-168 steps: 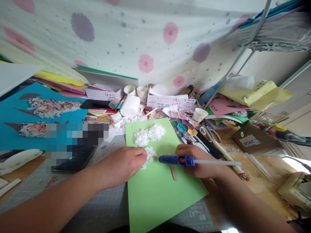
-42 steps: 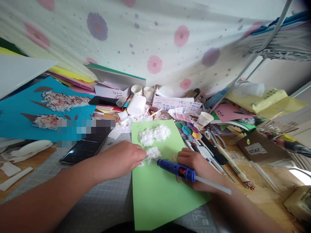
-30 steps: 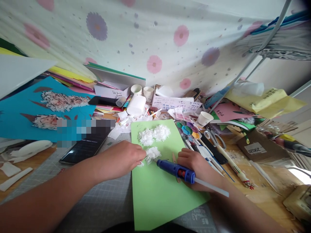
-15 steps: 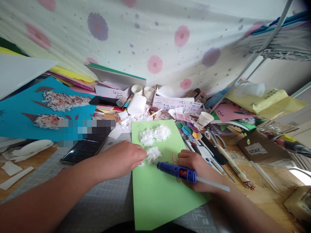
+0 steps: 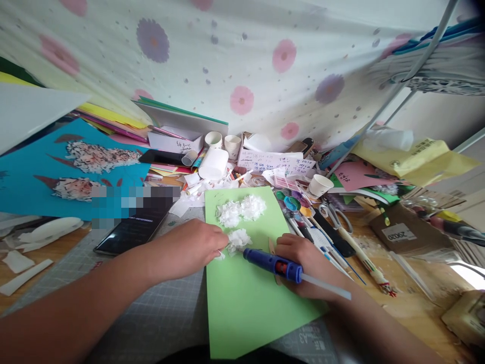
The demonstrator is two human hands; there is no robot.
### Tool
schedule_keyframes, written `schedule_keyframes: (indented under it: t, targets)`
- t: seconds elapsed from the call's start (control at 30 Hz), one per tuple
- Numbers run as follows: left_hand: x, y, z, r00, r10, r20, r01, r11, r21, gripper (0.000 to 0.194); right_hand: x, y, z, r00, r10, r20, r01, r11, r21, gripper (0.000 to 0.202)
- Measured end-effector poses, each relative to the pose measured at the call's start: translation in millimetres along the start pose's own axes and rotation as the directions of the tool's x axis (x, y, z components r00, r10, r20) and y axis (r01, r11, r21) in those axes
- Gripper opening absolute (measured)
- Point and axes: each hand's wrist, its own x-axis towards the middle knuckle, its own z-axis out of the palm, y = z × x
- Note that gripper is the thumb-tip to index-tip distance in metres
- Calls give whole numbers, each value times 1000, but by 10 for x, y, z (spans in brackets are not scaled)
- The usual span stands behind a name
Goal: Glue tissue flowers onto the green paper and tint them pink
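A green sheet of paper [image 5: 246, 303] lies on a grey cutting mat [image 5: 166, 303]. Three clusters of white paper bits stand on its upper half; the nearest cluster [image 5: 239, 238] is beside my left hand [image 5: 200, 245]. The fingers of my left hand are pinched on a small white paper piece [image 5: 220, 256] at the sheet's left edge. My right hand [image 5: 299, 258] is closed round a blue glue gun [image 5: 273, 264], whose tip points left at the nearest cluster. A clear glue stick [image 5: 328, 287] sticks out of the gun's back. A brown leaf-shaped piece [image 5: 272, 246] lies partly hidden behind the gun.
A dark phone [image 5: 132, 227] lies left of the sheet, near a blue picture [image 5: 30, 187]. Paper cups [image 5: 320, 186] and paper scraps stand behind. Paint pots, pens and scissors [image 5: 335, 215] are at the right, beside a cardboard box [image 5: 409, 232].
The glue gun has shifted slightly left and up, its tip now touching or very near the nearest white cluster. My left hand has hardly moved.
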Motion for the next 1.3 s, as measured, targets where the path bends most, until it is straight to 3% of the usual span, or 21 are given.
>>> schedule_keyframes:
  t: [0.2, 0.4, 0.63, 0.9, 1.1, 1.3]
  targets:
    - [-8, 10, -7, 1000, -14, 9, 14, 1000, 7, 14, -24, 2, -106, 999, -44, 11, 41, 986, 162, 15]
    - [-5, 2, 2, 1000, -7, 5, 7, 1000, -2, 14, -16, 9, -95, 999, 1, 43, -5, 996, 92, 4]
    - [5, -2, -5, 1000, -8, 2, 8, 1000, -19, 14, -56, 42, -124, 997, -45, 69, 41, 997, 66, 15]
    - [-8, 6, -5, 1000, -9, 2, 9, 999, -47, 12, -41, 44, -156, 995, -38, 94, 40, 999, -11, 8]
    - [-1, -2, -4, 1000, -11, 4, 11, 999, -39, 12, -75, 76, -159, 997, -69, 41, 68, 997, 24, 11]
    - [-3, 10, -9, 1000, -22, 14, 22, 999, -43, 12, -73, 110, -125, 997, -66, 26, 67, 997, -48, 10]
